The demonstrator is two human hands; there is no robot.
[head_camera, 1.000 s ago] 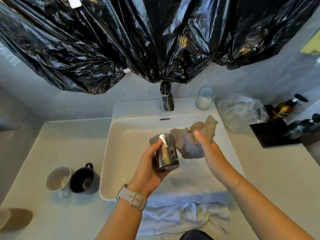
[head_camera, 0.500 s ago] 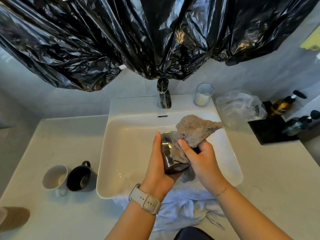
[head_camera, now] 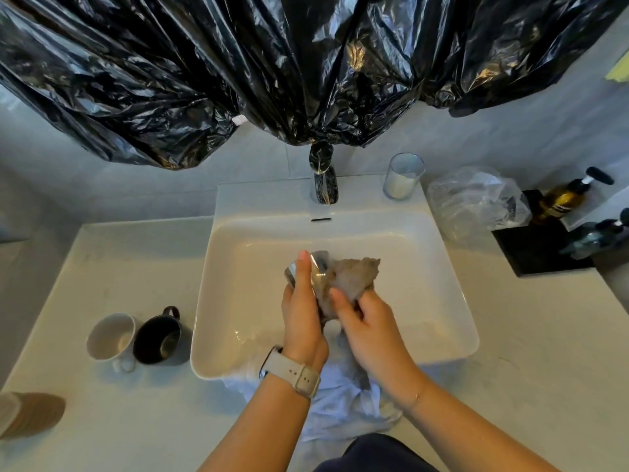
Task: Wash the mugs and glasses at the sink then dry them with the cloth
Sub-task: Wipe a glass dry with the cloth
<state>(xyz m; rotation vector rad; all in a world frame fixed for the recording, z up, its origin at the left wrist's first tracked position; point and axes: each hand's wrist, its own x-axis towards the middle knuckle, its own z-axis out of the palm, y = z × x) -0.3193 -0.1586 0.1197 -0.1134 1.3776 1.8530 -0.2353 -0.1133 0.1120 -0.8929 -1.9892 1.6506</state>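
Over the sink [head_camera: 442, 338], the left hand [head_camera: 303, 315] gripped a shiny, mirror-like metal cup [head_camera: 315, 272] while the right hand [head_camera: 366, 321] clutched a fuzzy beige cloth [head_camera: 354, 277] against it; no writing was legible.

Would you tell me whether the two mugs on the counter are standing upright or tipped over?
Tipped over. The white mug and black mug both lie on their sides left of the sink, open mouths showing.

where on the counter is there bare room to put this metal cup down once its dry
Bare counter lies left of the sink, behind the white mug and black mug, and on the right between the sink and the black tray. It is crowded in front, where the white towel lies.
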